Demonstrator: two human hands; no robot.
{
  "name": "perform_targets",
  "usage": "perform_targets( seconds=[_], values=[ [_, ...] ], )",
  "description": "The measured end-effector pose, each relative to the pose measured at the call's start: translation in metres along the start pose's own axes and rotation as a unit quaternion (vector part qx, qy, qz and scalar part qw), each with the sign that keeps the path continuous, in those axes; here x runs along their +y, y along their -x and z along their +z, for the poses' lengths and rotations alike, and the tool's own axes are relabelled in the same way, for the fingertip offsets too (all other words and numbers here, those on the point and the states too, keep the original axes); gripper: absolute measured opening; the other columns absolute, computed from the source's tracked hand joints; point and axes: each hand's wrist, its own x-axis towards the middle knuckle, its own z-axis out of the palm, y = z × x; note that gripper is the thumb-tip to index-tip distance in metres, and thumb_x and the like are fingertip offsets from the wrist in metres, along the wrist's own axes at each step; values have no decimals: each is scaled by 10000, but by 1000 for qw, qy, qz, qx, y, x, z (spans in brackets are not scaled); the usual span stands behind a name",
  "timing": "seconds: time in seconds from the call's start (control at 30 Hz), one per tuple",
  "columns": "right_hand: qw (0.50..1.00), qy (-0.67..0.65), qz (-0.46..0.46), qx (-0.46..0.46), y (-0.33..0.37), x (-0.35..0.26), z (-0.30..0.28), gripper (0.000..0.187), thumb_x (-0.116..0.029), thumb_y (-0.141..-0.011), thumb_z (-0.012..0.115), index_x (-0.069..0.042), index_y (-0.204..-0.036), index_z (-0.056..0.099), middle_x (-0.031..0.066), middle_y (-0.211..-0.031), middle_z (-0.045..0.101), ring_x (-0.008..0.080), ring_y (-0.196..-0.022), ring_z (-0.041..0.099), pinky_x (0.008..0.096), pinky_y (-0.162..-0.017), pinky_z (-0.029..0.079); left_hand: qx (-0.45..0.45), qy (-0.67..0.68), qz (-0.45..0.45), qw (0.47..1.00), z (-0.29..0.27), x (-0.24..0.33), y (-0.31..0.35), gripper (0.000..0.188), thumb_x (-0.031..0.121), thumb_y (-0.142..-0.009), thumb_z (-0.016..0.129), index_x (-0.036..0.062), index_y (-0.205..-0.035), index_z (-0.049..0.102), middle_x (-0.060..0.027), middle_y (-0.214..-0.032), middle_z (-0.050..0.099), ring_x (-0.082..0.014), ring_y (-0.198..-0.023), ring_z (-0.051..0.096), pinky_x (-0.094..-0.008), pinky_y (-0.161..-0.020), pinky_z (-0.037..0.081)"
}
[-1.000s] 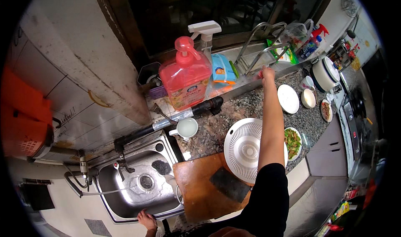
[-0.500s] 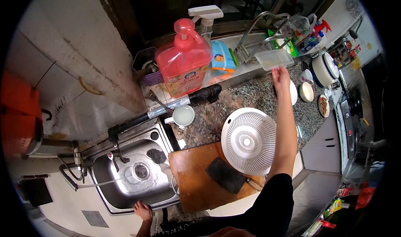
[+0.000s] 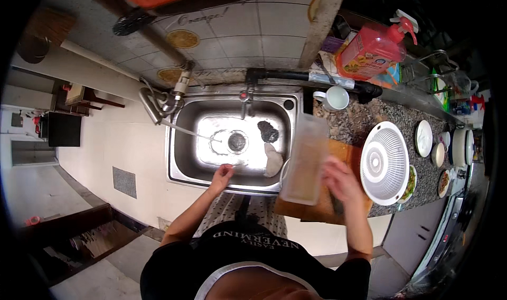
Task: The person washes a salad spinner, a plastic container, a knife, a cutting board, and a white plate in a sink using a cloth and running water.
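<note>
My right hand (image 3: 342, 179) grips a translucent rectangular plastic container (image 3: 306, 162) by its right side. The container is held tilted over the sink's right rim and the wooden cutting board (image 3: 296, 209), hiding part of both. My left hand (image 3: 224, 176) is above the front edge of the steel sink (image 3: 182, 165), fingers loosely bent and apart, holding nothing. A thin stream of water (image 3: 193, 133) runs from a metal spout into the sink near the drain (image 3: 237, 141). A dark scouring pad (image 3: 268, 132) and a pale cloth-like piece (image 3: 273, 160) lie in the basin.
A white colander (image 3: 381, 168) stands right of the board. Behind are a white mug (image 3: 336, 98) and a red pump bottle (image 3: 369, 51). Plates and bowls, including a white plate (image 3: 423, 139), sit farther right. The faucet (image 3: 245, 104) rises at the sink's back.
My right hand has brought the plastic container from the back ledge leftward to the sink's right side. My left hand has lifted from the sink's front rim. The view has turned left.
</note>
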Motion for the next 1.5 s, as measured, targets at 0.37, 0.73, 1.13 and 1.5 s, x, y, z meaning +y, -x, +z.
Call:
perform_targets(
  seconds=[0.37, 0.73, 1.13, 1.5],
  values=[
    [973, -210, 81, 47, -216, 261, 133, 62, -116, -838, 487, -112, -899, 479, 49, -930, 512, 215, -897, 494, 358, -828, 439, -177, 518, -155, 822, -95, 54, -23, 596, 541, -820, 383, 107, -1228, 392, -85, -1237, 435, -223, -1124, 428, -353, -909, 366],
    [774, 597, -73, 196, -272, 355, 54, 356, -312, -754, 601, -87, -1004, 485, 96, -1020, 497, 278, -924, 498, 403, -738, 433, -109, 490, -257, 826, -136, 20, -112, 320, 276, -875, 425, 230, -1191, 440, -78, -1233, 414, -324, -1134, 394, -490, -933, 350],
    [650, 728, -81, 204, -273, 278, 18, 102, -113, -695, 478, -59, -691, 565, 147, -738, 560, 316, -675, 550, 399, -615, 459, -107, 438, -224, 864, -119, 20, -146, 509, 529, -832, 353, 247, -1256, 339, -69, -1286, 341, -363, -1124, 378, -482, -914, 365],
    [773, 548, -319, 0, -322, 301, 171, 256, -228, -653, 606, -166, -897, 562, 22, -960, 487, 246, -935, 400, 405, -770, 292, -137, 394, -198, 887, -125, 15, -145, 565, 528, -830, 358, 203, -1287, 289, -93, -1233, 399, -257, -1113, 419, -385, -900, 393]
  ],
)
